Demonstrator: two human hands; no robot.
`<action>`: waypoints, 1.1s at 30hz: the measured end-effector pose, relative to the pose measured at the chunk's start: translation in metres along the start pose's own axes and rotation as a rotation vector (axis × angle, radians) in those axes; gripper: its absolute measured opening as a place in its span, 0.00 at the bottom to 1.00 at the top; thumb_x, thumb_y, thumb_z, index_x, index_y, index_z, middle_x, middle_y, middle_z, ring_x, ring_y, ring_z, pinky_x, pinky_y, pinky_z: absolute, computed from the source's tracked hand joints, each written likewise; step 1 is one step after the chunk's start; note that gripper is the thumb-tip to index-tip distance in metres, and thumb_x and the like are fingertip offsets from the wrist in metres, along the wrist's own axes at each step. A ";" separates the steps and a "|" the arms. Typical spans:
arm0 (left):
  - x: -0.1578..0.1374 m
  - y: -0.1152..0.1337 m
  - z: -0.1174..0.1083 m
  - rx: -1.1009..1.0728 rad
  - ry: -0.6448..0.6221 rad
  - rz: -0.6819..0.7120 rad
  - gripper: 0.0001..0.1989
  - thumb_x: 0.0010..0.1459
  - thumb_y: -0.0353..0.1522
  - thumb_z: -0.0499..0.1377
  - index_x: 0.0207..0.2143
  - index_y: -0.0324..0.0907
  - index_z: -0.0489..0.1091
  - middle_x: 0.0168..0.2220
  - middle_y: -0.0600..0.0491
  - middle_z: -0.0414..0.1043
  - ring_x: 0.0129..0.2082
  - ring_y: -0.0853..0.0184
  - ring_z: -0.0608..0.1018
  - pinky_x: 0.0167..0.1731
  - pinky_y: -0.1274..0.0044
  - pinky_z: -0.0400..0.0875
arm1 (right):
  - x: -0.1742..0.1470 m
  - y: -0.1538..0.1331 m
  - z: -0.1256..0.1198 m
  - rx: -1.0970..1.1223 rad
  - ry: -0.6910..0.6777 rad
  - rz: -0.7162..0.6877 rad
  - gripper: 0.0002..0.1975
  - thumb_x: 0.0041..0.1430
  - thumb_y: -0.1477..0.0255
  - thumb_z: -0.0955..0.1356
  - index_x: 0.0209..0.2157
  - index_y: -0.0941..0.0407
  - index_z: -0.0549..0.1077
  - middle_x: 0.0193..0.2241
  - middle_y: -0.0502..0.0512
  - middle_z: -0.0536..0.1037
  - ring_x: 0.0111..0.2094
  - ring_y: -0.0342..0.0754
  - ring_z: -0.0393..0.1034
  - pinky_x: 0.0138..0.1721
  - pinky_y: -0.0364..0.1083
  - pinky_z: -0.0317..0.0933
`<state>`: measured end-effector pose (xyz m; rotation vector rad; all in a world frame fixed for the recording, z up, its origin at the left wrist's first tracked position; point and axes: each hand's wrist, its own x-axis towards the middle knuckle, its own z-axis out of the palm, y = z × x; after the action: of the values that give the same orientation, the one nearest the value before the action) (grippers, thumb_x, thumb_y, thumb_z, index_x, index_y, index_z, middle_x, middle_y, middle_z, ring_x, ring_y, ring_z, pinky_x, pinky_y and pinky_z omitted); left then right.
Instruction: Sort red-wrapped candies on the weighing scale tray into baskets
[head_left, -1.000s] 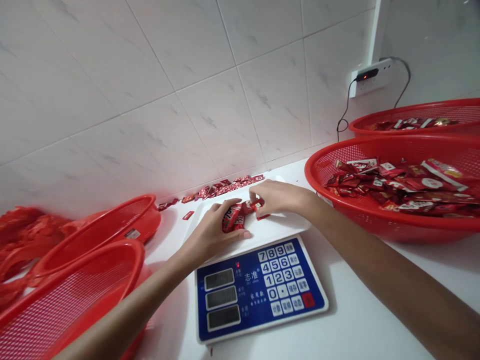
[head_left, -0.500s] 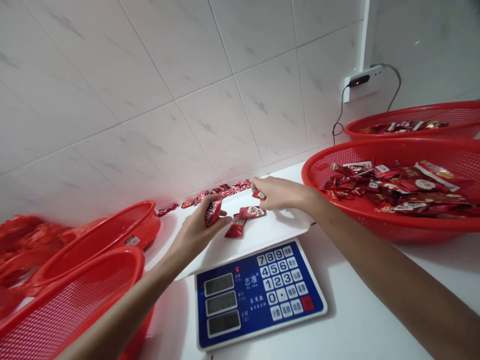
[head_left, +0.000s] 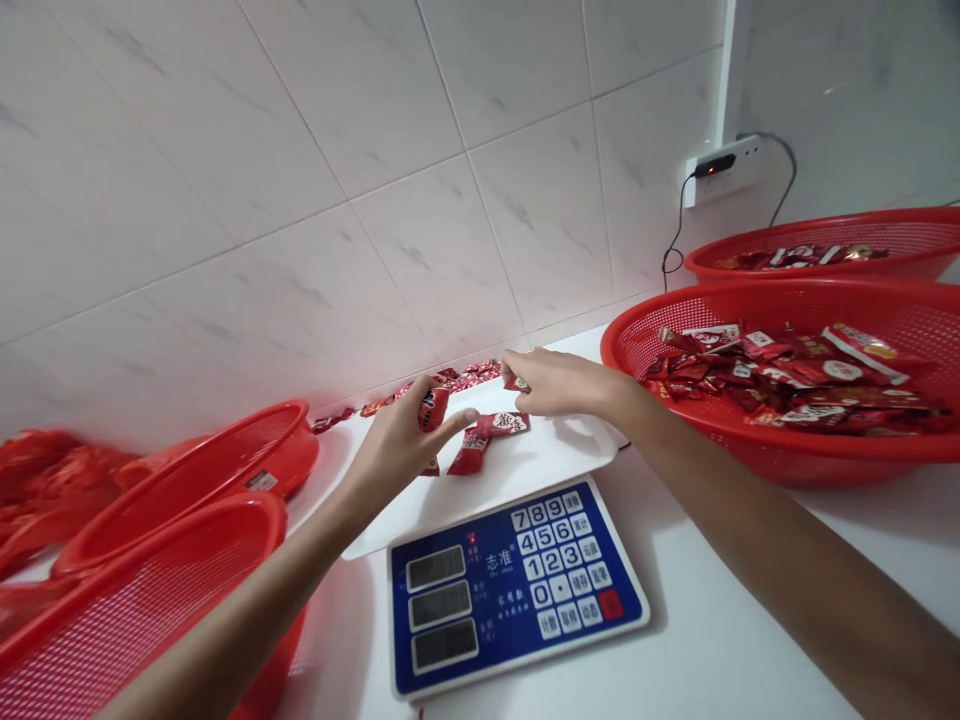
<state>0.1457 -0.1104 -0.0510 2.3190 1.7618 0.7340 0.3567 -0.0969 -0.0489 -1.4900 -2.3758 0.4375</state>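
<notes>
1. The left hand (head_left: 386, 440) has its fingers curled round a red packet (head_left: 435, 408), and its thumb sticks out to the side.
2. The right hand (head_left: 559, 383) pinches a little red packet (head_left: 517, 383) between thumb and fingers. Most of it is hidden.
3. Between the hands, on the white tray (head_left: 555, 462), lie a packet with a white patch (head_left: 508, 424) and a dark red packet (head_left: 469, 454). These two touch. A bit of one more packet (head_left: 431, 468) peeks out under the left hand.
4. In front of the tray is a blue scale (head_left: 510, 625) with number keys, three dark windows and a red key. The white desk (head_left: 705, 600) is under it.
5. Behind the tray, a row of small red sweets (head_left: 480, 374) lies along the bottom of the tiled wall (head_left: 262, 120).
6. On the right is a big red basket (head_left: 750, 450) full of red packets. Another red basket (head_left: 922, 235) with packets is behind it.
7. On the left are two red holey baskets (head_left: 112, 630), next to a crinkly red heap (head_left: 67, 490).
8. High on the right, a black plug with a red light is in a white socket strip (head_left: 750, 165).
</notes>
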 end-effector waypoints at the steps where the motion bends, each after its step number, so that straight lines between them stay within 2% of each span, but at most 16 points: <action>1: 0.000 -0.001 0.002 0.026 -0.020 -0.014 0.24 0.50 0.55 0.60 0.30 0.46 0.57 0.22 0.59 0.61 0.18 0.67 0.69 0.15 0.79 0.58 | 0.000 0.000 0.000 -0.008 -0.002 0.002 0.16 0.57 0.78 0.64 0.48 0.59 0.67 0.43 0.60 0.73 0.32 0.46 0.63 0.30 0.45 0.53; 5: 0.001 -0.007 0.013 0.150 -0.201 -0.069 0.26 0.45 0.51 0.65 0.29 0.47 0.54 0.22 0.58 0.65 0.17 0.66 0.69 0.17 0.77 0.56 | 0.000 -0.001 0.002 -0.010 -0.005 -0.006 0.17 0.57 0.78 0.64 0.49 0.59 0.67 0.45 0.61 0.74 0.34 0.47 0.65 0.30 0.45 0.53; 7: 0.002 -0.011 0.017 0.192 -0.226 -0.046 0.25 0.45 0.51 0.64 0.26 0.47 0.53 0.21 0.57 0.65 0.19 0.66 0.67 0.19 0.76 0.54 | 0.000 -0.002 0.002 -0.004 -0.007 -0.014 0.17 0.56 0.78 0.64 0.49 0.59 0.67 0.46 0.61 0.74 0.36 0.48 0.66 0.30 0.45 0.53; 12: 0.003 -0.021 0.011 0.140 -0.220 -0.005 0.21 0.46 0.51 0.60 0.25 0.46 0.57 0.24 0.55 0.68 0.25 0.62 0.70 0.24 0.74 0.59 | -0.002 -0.003 -0.001 -0.001 -0.007 -0.012 0.18 0.56 0.79 0.64 0.49 0.60 0.67 0.46 0.62 0.74 0.38 0.49 0.67 0.31 0.45 0.54; 15: 0.000 -0.027 0.001 0.101 -0.197 -0.009 0.18 0.46 0.48 0.57 0.32 0.45 0.62 0.30 0.53 0.72 0.31 0.59 0.74 0.29 0.72 0.66 | -0.001 -0.001 -0.003 0.018 0.004 -0.035 0.17 0.58 0.78 0.64 0.50 0.59 0.67 0.45 0.62 0.74 0.37 0.49 0.66 0.31 0.45 0.54; 19: -0.004 -0.032 -0.007 0.112 -0.173 -0.054 0.23 0.48 0.46 0.55 0.45 0.45 0.64 0.33 0.51 0.74 0.32 0.57 0.76 0.29 0.71 0.68 | -0.001 0.000 -0.004 0.060 0.001 -0.048 0.17 0.58 0.79 0.63 0.49 0.59 0.66 0.45 0.60 0.74 0.37 0.48 0.66 0.31 0.45 0.54; 22: -0.006 -0.032 -0.005 0.190 -0.163 -0.052 0.18 0.48 0.44 0.56 0.40 0.45 0.67 0.32 0.50 0.75 0.31 0.56 0.77 0.29 0.72 0.66 | -0.001 -0.001 -0.004 0.047 -0.004 -0.054 0.16 0.58 0.79 0.63 0.49 0.59 0.66 0.43 0.60 0.74 0.37 0.48 0.65 0.31 0.45 0.53; 26: -0.006 -0.027 0.001 0.265 -0.163 -0.061 0.07 0.48 0.39 0.57 0.28 0.46 0.66 0.23 0.53 0.71 0.24 0.59 0.73 0.24 0.74 0.60 | -0.002 -0.002 -0.004 0.035 -0.001 -0.048 0.17 0.59 0.79 0.63 0.50 0.60 0.66 0.44 0.61 0.73 0.37 0.48 0.65 0.31 0.45 0.52; 29: -0.004 -0.023 0.001 0.290 -0.164 -0.076 0.10 0.47 0.41 0.59 0.23 0.46 0.62 0.20 0.54 0.69 0.21 0.60 0.72 0.21 0.74 0.58 | -0.003 -0.002 -0.005 0.029 -0.001 -0.043 0.16 0.59 0.79 0.63 0.50 0.60 0.67 0.45 0.62 0.73 0.38 0.49 0.66 0.31 0.45 0.52; 31: -0.002 -0.018 0.000 0.227 -0.141 -0.077 0.15 0.44 0.44 0.63 0.26 0.45 0.64 0.24 0.53 0.72 0.25 0.59 0.74 0.22 0.74 0.63 | -0.003 -0.001 -0.006 0.033 0.000 -0.038 0.17 0.59 0.79 0.63 0.50 0.60 0.67 0.45 0.62 0.74 0.37 0.49 0.66 0.31 0.45 0.53; 33: -0.001 -0.011 -0.002 0.076 -0.112 -0.097 0.20 0.41 0.45 0.66 0.32 0.45 0.65 0.28 0.53 0.74 0.25 0.60 0.75 0.22 0.73 0.69 | -0.004 -0.001 -0.006 0.042 0.007 -0.047 0.17 0.59 0.79 0.63 0.50 0.60 0.67 0.45 0.61 0.74 0.37 0.48 0.66 0.31 0.46 0.53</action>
<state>0.1354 -0.1086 -0.0540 2.2545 1.8676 0.5202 0.3596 -0.1002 -0.0434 -1.4127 -2.3756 0.4668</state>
